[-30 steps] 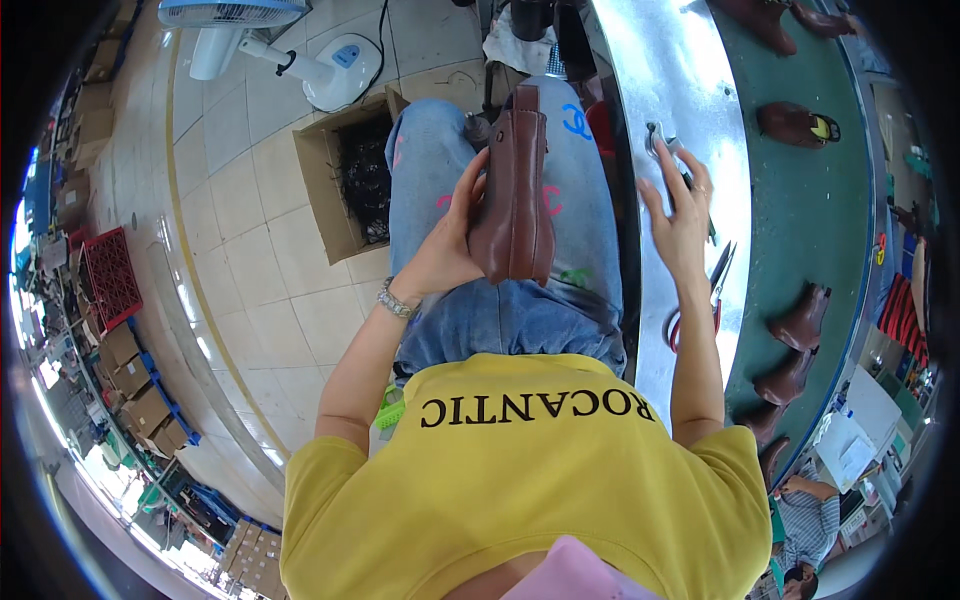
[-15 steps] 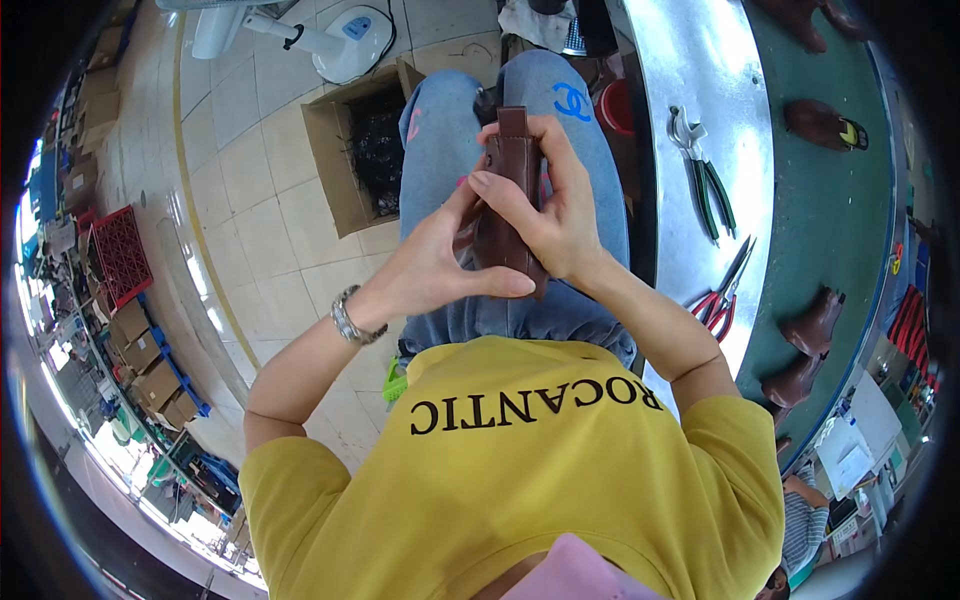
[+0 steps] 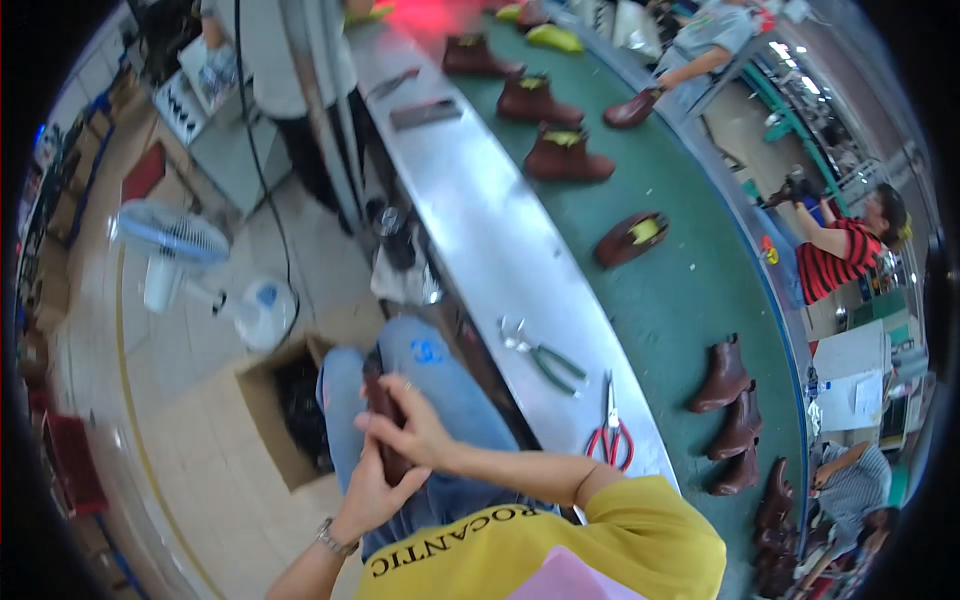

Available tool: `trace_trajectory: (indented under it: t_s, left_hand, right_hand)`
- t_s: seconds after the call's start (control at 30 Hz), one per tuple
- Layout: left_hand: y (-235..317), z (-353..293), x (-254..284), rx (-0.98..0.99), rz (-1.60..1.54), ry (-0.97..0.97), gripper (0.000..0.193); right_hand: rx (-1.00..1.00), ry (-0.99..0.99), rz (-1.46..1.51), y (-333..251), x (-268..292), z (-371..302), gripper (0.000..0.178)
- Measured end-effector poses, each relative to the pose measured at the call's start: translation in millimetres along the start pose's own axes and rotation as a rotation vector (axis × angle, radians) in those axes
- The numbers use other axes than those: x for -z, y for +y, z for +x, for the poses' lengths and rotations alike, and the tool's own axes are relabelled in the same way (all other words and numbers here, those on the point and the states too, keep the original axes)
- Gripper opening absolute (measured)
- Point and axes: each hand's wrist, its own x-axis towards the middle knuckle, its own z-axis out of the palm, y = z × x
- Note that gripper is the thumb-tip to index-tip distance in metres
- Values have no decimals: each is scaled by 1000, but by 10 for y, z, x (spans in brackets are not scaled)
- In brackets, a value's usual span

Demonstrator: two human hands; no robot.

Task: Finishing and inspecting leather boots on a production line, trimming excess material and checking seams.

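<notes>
Over my lap, a brown leather boot is held in both hands; much of it is hidden by my fingers. My right hand closes round its side, thumb across the front. From the near left, my left hand grips the lower part with the thumb along its near end. On the metal ledge to my right lie green-handled pincers and red-handled scissors, both apart from my hands.
A green conveyor belt carries several brown boots beyond the metal ledge. An open cardboard box with dark contents stands left of my knees, a fan behind it. Other people work across the belt and ahead.
The view has swung up and to the right, bringing more of the belt and other people in. Both hands still hold the boot over my lap.
</notes>
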Motion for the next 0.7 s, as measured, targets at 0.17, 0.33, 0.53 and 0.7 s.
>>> trace_trajectory:
  t_s: [0.17,0.33,0.53,0.7]
  left_hand:
    - [112,-267,185,179,-395,111,88]
    - [-276,-795,292,223,-661,308,76]
    - [-560,-811,540,36,-755,454,67]
    - [281,-442,734,-347,-916,244,94]
  right_hand:
    - [258,-186,51,55,102,67,71]
    - [107,-638,-95,578,413,-279,97]
    - [88,-715,-322,579,324,-187,99]
    - [-149,-375,268,-419,711,-330,93]
